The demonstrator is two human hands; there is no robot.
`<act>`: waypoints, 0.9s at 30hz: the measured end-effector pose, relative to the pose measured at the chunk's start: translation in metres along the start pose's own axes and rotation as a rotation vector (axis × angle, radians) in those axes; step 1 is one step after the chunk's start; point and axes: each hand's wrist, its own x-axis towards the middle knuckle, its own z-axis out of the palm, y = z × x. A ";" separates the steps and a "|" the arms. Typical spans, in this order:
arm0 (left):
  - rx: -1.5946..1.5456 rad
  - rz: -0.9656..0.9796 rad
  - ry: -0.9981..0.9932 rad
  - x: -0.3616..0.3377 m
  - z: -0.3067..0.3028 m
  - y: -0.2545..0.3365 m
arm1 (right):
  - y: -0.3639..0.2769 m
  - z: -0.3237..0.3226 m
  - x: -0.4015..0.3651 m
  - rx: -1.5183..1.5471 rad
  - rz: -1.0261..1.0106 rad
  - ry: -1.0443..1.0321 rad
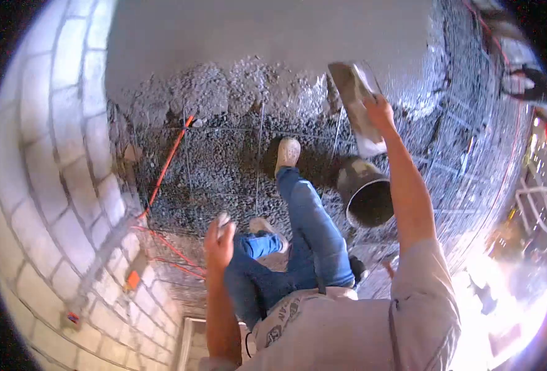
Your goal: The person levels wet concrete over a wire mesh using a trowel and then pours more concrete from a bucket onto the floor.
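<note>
My right hand [380, 114] is closed on a finishing trowel [346, 93], a long flat blade smeared with grey. The blade lies at the border between smooth wet concrete [255, 34] and a rough, lumpy strip [224, 86]. My left hand [218, 244] is raised above my left leg, away from the concrete. Its fingers are bent together around something small and pale that I cannot make out. A dark round bucket [364, 179] stands under my right forearm, its inside in shadow.
Wire mesh [260, 131] lies over gravel [218, 161] around my boots [288, 152]. An orange tube [169, 162] rises from the gravel at left, beside a pale block wall [57, 142]. At far right are a white frame [536, 207] and bright glare.
</note>
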 end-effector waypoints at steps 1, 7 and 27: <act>-0.023 -0.040 -0.025 0.022 0.023 0.020 | -0.014 0.013 -0.009 0.241 0.050 -0.041; 0.160 0.075 -0.399 0.138 0.115 0.017 | -0.031 0.114 -0.012 1.395 0.447 0.022; -0.117 -0.086 -0.514 0.352 0.105 -0.083 | -0.030 0.418 -0.034 1.892 0.804 0.401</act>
